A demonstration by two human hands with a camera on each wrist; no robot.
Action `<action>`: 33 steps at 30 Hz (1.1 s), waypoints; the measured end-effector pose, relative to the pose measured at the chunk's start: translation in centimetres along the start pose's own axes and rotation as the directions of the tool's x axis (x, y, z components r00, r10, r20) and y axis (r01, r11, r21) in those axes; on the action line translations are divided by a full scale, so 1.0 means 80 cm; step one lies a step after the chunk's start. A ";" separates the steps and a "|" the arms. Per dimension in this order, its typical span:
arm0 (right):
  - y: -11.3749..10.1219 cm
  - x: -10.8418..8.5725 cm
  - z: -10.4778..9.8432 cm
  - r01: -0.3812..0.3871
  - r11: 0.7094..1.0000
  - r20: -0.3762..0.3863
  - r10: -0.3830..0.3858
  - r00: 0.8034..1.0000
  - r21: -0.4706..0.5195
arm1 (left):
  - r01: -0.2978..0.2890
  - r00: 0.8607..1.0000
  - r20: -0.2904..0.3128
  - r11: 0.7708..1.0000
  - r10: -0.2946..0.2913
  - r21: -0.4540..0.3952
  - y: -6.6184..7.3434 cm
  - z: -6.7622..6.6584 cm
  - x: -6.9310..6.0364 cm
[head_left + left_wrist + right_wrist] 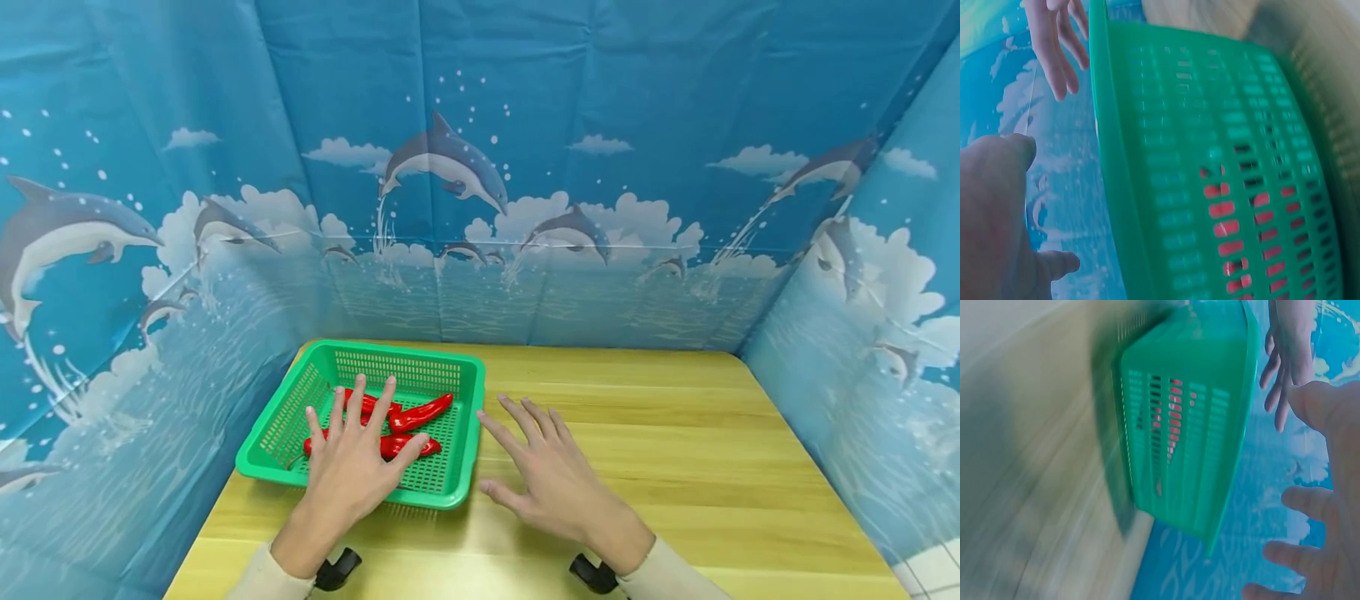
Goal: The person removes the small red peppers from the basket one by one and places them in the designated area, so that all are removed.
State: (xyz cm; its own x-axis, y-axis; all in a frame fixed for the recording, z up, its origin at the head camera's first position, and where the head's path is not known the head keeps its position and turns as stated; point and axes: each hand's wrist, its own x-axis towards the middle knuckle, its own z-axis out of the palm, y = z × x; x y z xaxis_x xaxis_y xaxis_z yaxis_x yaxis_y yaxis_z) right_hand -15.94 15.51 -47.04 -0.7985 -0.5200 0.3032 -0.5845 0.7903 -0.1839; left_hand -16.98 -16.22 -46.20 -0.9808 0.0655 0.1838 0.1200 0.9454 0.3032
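Observation:
A green plastic basket [468,450] with slotted walls stands on the left part of the table. Several red chili peppers [422,412] lie on its floor, partly hidden by my left hand [351,471], which hovers over the near side of the basket with its fingers spread and holds nothing. To the right of the basket, my right hand [553,483] is held over the tabletop, fingers extended and apart, also holding nothing. In the left wrist view, red shows through the slots of the basket wall [1147,156]; the right wrist view has the basket [1210,356] beside my right hand [1329,506].
The yellow wood-grain table [675,442] reaches well to the right of the basket. Blue curtains [525,300] printed with dolphins and clouds surround it at the back and sides. A black wrist strap mount [337,569] sits below each hand.

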 end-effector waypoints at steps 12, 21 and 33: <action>-0.020 0.020 0.019 0.075 0.995 0.089 -0.080 0.993 0.060 | 0.079 0.997 0.000 0.997 -0.079 0.015 -0.053 -0.016 0.009; -0.017 0.027 0.024 0.057 0.995 0.160 -0.069 0.985 0.080 | 0.192 0.980 0.062 0.981 -0.191 -0.014 -0.111 -0.024 0.018; -0.013 0.027 0.018 0.003 0.991 0.212 -0.031 0.977 0.134 | 0.220 0.974 0.052 0.975 -0.221 0.012 -0.142 -0.014 0.010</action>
State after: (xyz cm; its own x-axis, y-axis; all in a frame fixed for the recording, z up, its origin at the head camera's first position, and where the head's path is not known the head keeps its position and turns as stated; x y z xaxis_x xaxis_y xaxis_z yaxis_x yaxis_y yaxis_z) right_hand -17.26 13.13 -47.52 -0.7922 -0.6015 0.1033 -0.6006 0.7383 -0.3068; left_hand -18.94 -27.26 -48.49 -0.9897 -0.1283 0.0640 -0.1009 0.9403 0.3251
